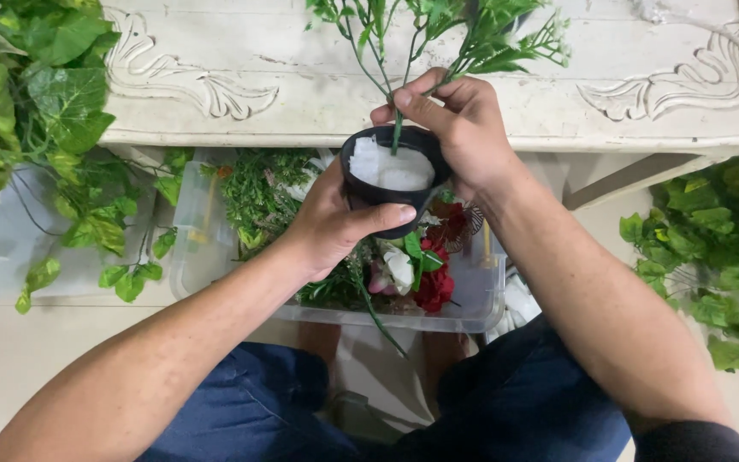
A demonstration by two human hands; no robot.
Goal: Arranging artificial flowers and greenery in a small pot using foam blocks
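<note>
My left hand grips a small black pot from the side, thumb across its front. White foam fills the pot. My right hand pinches a green artificial stem whose lower end is stuck in the foam. Leafy green sprigs fan out above my fingers, over the white table. The pot hovers above a clear plastic bin below my hands.
A clear plastic bin on the floor holds green foliage, red and white artificial flowers. A carved white table stands ahead. Leafy vines hang at the left and right. My knees in blue trousers are below.
</note>
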